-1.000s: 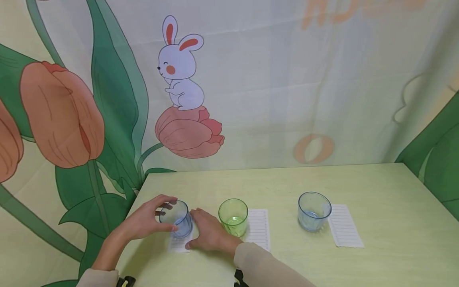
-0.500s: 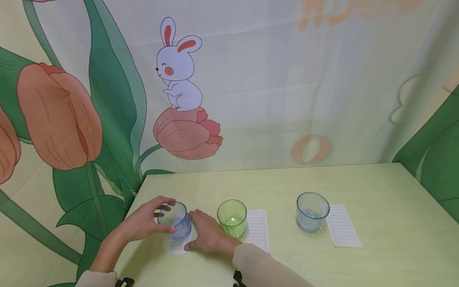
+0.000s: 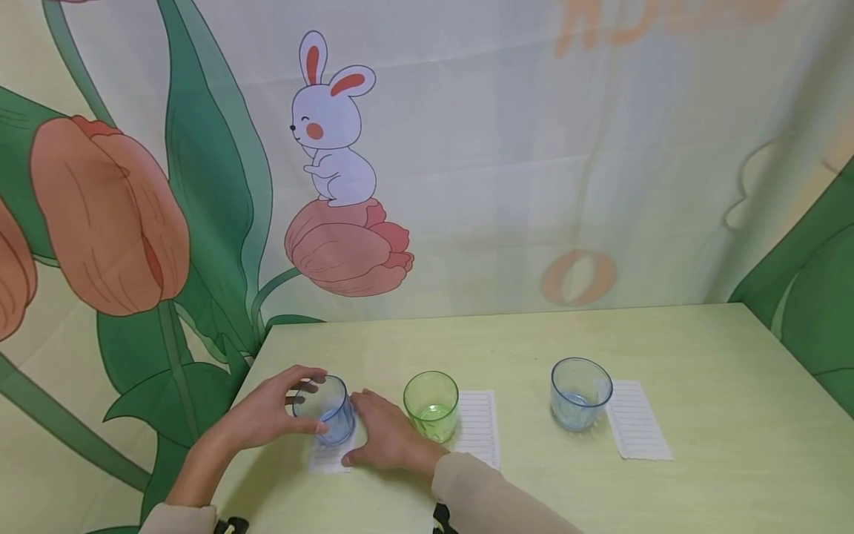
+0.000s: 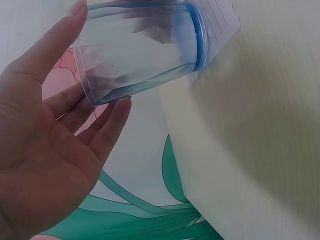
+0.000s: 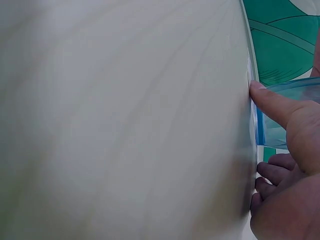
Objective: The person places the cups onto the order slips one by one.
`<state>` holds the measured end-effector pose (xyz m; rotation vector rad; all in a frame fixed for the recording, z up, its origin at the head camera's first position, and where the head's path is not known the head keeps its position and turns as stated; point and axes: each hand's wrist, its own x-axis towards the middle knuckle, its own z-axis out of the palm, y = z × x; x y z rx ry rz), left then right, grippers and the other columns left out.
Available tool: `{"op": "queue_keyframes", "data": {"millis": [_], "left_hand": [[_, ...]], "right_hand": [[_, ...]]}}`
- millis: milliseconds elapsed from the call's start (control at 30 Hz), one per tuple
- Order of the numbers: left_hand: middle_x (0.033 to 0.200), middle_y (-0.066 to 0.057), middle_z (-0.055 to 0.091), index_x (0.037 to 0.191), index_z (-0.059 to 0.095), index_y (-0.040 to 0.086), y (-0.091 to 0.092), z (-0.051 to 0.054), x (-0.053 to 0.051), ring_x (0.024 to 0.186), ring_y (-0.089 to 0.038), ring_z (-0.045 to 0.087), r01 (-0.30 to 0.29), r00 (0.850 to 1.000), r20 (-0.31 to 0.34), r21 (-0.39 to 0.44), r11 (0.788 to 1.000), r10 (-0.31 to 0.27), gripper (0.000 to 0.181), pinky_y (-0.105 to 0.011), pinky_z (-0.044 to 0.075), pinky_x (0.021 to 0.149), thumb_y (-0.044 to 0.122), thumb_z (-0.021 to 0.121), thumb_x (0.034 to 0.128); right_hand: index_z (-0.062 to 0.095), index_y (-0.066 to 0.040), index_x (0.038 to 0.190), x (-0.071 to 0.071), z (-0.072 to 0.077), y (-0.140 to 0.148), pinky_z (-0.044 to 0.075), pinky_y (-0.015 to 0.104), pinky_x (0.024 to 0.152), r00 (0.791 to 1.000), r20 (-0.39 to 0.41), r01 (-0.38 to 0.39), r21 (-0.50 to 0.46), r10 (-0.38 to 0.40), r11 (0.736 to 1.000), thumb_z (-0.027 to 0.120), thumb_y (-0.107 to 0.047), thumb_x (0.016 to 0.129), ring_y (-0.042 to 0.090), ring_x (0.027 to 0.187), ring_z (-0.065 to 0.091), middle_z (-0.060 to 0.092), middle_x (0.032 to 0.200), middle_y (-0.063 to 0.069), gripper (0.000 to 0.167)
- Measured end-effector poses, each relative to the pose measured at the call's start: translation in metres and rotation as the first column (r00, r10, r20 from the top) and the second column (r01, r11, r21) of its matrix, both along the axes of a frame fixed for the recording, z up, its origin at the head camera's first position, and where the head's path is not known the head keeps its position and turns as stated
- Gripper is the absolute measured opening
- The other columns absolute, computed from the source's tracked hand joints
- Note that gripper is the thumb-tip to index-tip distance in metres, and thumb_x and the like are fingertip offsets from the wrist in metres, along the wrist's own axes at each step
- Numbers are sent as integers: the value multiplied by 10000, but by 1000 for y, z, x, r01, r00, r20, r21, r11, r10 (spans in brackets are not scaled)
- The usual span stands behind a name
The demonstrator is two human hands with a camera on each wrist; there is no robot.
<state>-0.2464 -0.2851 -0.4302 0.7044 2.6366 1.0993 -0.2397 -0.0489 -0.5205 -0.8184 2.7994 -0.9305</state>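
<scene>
In the head view, my left hand (image 3: pixel 263 415) holds a clear blue glass (image 3: pixel 338 424) by its rim and side. The glass stands upright on a lined slip of paper (image 3: pixel 327 463). The left wrist view has the thumb and fingers around the glass (image 4: pixel 145 60). My right hand (image 3: pixel 390 437) rests low on the table just right of the glass. Its thumb presses at the slip's right edge. In the right wrist view the thumb (image 5: pixel 275 106) is straight against the tabletop, with the other fingers loosely bent; part of the glass shows behind.
A green glass (image 3: pixel 434 424) stands right of my right hand, beside a lined paper slip (image 3: pixel 482 426). Farther right is another blue glass (image 3: pixel 580 408) with a slip (image 3: pixel 638 424) beside it. The pale table (image 3: pixel 534 489) meets a tulip-and-rabbit backdrop (image 3: pixel 467 185) behind.
The head view has shifted very slightly. Both hands and the glass keep the same places on the table.
</scene>
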Motion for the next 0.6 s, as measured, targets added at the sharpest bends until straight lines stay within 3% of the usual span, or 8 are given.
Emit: {"op": "queue_keyframes", "data": {"millis": [600], "left_hand": [[1419, -199, 584, 1496, 517, 38, 1, 0, -1, 1289, -457, 573, -8, 1000, 21, -9, 1000, 8, 831, -631, 461, 1103, 299, 937, 828]], "right_hand": [[452, -48, 1578, 0, -1, 1, 356, 452, 1237, 1000, -1, 3, -1, -3, 1000, 943, -401, 794, 297, 1538, 383, 479, 1616, 141, 991]]}}
